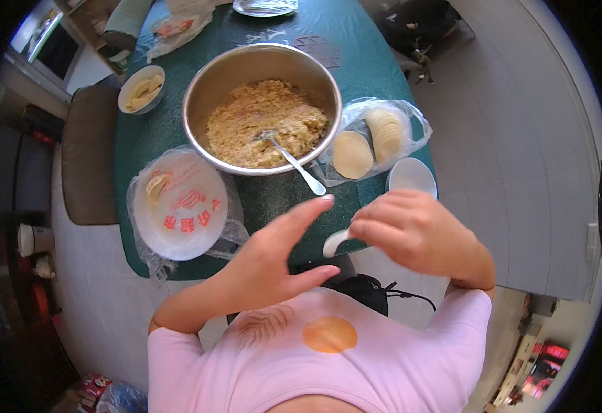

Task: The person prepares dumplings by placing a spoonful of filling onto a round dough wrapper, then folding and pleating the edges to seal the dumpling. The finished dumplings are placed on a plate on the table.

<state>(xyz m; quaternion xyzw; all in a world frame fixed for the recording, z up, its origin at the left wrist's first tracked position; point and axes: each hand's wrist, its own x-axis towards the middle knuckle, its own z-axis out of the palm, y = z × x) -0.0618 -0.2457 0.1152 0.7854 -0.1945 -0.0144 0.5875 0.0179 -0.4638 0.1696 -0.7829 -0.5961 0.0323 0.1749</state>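
We use the big metal bowl (262, 107) of crumbly tan filling as our marker. Far left of the bowl, a small white dish (141, 88) holds pale pieces. Below and left of the bowl sits a round white plate (180, 204) inside a clear bag, with one folded dumpling on it. A spoon (293, 162) leans in the bowl, its white handle sticking out over the rim toward us. Below the bowl, our left hand (266, 265) is spread wide open, fingers straight, and holds nothing. Just right of it, our right hand (414, 230) is curled, pinching a small white piece (334, 242); we cannot tell what it is. Right of the bowl, a clear bag holds round dough wrappers (370, 141), and a little white bowl (412, 177) sits below them
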